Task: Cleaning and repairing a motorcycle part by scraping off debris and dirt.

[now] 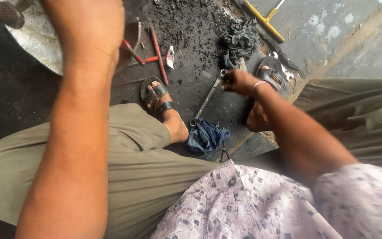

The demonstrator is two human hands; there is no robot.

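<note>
**Right hand at wrench end; left hand raised over metal sheet**

Nearest the camera: a pale patterned shirt [261, 203] and olive-green trousers [147, 163] of the seated person.

Beyond the knee, a crumpled blue cloth [206, 136] lies on the dark, gritty floor [191, 40], just beside the left foot in a black strapped sandal [158, 95].

A long silver combination wrench [206, 99] lies diagonally on the floor, its near end touching the blue cloth. The right hand [239, 82] is at the wrench's far ring end, fingers bunched together around it; whether they actually grip it cannot be told.

The left hand [87, 26] is raised close to the lens, back towards the camera; its fingers are out of sight, so its state cannot be told. It sits over a dull grey metal sheet [36, 42].

Farther out: red-handled tools [153, 51], a heap of black rubber scraps [239, 40], and a yellow T-shaped bar [266, 20].
</note>
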